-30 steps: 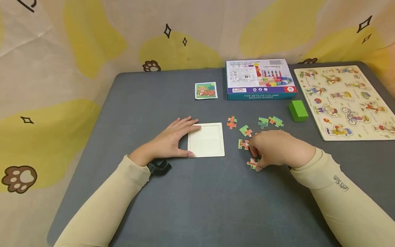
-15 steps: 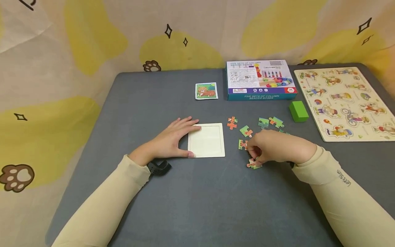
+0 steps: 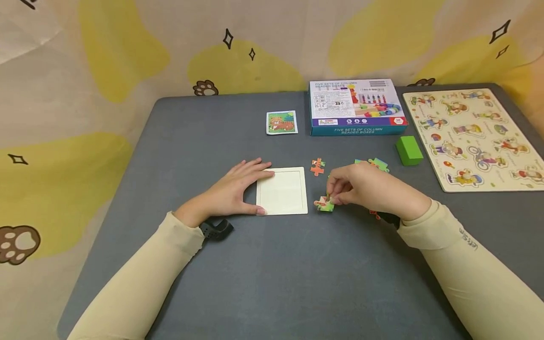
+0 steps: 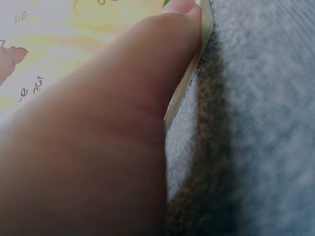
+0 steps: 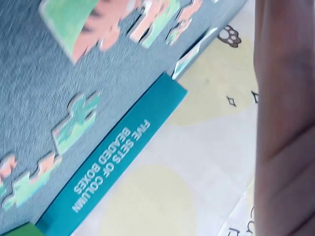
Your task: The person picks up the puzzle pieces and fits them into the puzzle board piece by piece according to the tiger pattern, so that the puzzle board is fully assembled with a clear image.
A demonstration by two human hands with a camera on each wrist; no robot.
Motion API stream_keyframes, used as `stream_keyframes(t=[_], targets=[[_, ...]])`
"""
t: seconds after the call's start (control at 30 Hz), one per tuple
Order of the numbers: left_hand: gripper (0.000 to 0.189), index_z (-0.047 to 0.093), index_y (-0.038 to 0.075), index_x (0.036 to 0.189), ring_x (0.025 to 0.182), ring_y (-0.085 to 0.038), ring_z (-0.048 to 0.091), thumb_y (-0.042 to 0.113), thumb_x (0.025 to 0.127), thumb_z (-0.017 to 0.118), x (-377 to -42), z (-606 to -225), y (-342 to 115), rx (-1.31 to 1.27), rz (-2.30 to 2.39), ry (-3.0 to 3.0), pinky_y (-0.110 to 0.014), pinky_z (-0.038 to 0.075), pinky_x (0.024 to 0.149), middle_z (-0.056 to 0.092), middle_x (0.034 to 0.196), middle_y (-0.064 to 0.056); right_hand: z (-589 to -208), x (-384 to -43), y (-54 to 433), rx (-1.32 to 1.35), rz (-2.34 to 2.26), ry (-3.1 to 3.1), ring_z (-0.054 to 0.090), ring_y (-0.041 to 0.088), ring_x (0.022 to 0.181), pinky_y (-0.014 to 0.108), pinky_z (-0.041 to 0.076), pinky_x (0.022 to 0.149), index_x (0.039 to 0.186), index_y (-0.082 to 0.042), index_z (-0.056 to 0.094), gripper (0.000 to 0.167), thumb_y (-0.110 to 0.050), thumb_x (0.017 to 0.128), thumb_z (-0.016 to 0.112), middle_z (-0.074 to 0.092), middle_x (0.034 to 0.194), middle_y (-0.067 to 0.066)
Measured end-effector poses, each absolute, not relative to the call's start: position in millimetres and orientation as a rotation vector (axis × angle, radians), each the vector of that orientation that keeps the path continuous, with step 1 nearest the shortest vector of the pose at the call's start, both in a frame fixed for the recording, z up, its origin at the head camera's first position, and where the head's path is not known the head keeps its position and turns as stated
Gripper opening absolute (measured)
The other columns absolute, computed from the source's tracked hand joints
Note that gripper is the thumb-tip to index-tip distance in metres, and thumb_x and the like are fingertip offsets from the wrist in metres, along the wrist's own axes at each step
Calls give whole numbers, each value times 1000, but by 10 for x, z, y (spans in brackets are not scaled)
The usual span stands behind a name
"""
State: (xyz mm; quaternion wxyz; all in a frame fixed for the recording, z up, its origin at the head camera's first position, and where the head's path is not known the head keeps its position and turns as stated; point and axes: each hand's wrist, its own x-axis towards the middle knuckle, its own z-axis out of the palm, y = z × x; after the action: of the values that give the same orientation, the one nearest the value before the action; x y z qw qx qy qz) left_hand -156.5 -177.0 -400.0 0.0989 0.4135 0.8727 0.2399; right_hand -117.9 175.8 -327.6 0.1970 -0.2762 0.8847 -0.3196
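My left hand [image 3: 229, 191] lies at the left side of a pale square puzzle tray [image 3: 282, 191], fingers spread, index fingertip and thumb tip on its corners. In the left wrist view the thumb [image 4: 147, 59] lies over the tray's printed yellow surface [image 4: 103, 24]. My right hand [image 3: 369, 189] pinches a green and orange jigsaw piece [image 3: 325, 205] between thumb and fingers, just right of the tray. An orange piece [image 3: 317, 166] lies beyond it. Green pieces [image 3: 379, 164] show behind the right hand, which hides others.
At the back lie a tiger picture card [image 3: 282, 123] and a bead-set box [image 3: 357, 107]. To the right are a green block [image 3: 409, 151] and a wooden peg-puzzle board [image 3: 473, 141]. A patterned cloth [image 3: 255, 28] hangs behind the table.
My right hand has picked up the jigsaw piece nearest the front and moved it up and left toward the tray. The left hand stays in place.
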Motion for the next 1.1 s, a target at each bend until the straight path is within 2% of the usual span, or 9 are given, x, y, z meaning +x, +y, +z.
stream_keyframes(t=[0.17,0.23,0.37,0.47,0.6,0.77,0.93,1.1], targets=[[95,42,16,161,160,-25,12,54,85,85,-1575,-4020,-1771,1227,697,2588,-50,3,128,28,171,-2,-3289,-1136,1668,-778,-956,2517,64,16,73,29,53,62,121,-10,75,29,2,95,75,68,85,-2],[95,42,17,161,160,-25,12,55,85,84,-1573,-4025,-1774,1230,691,2589,-50,3,128,27,171,-2,-3290,-1111,1617,-780,-965,2534,62,17,71,30,52,60,126,-12,75,34,3,96,73,67,85,-1],[96,42,17,161,160,-23,12,57,85,83,-1559,-4024,-1791,1228,680,2597,-50,3,128,27,171,0,-3301,-1058,1466,-761,-969,2618,62,15,74,31,54,64,119,-15,78,30,0,93,78,68,85,-4],[95,42,18,161,160,-23,12,58,85,83,-1553,-4021,-1803,1226,673,2607,-50,4,128,27,171,1,-3322,-1021,1326,-758,-993,2667,65,12,77,33,55,68,109,-12,79,23,-2,89,83,71,85,-7],[95,42,19,161,160,-23,13,59,85,82,-1555,-4023,-1796,1235,672,2615,-50,5,128,28,171,1,-3361,-983,1152,-712,-983,2693,67,9,74,32,54,67,100,-9,76,17,-1,87,84,73,82,-7],[95,42,18,161,160,-24,15,59,85,83,-1565,-4030,-1781,1246,672,2619,-49,6,128,29,171,1,-3426,-949,1007,-672,-921,2744,64,13,73,31,52,65,110,-5,74,21,-2,90,81,72,85,-2],[96,42,17,161,160,-25,14,58,85,83,-1565,-4025,-1780,1249,675,2609,-50,5,128,28,171,-1,-3475,-860,985,-889,-657,2920,68,23,90,36,59,73,108,-3,79,19,1,90,76,71,102,6],[95,42,17,161,160,-24,14,58,85,82,-1575,-4027,-1779,1254,679,2612,-49,5,129,28,171,-1,-3469,-778,1004,-1064,-395,2941,68,26,101,40,61,80,107,-8,83,18,-7,90,81,74,110,6]])
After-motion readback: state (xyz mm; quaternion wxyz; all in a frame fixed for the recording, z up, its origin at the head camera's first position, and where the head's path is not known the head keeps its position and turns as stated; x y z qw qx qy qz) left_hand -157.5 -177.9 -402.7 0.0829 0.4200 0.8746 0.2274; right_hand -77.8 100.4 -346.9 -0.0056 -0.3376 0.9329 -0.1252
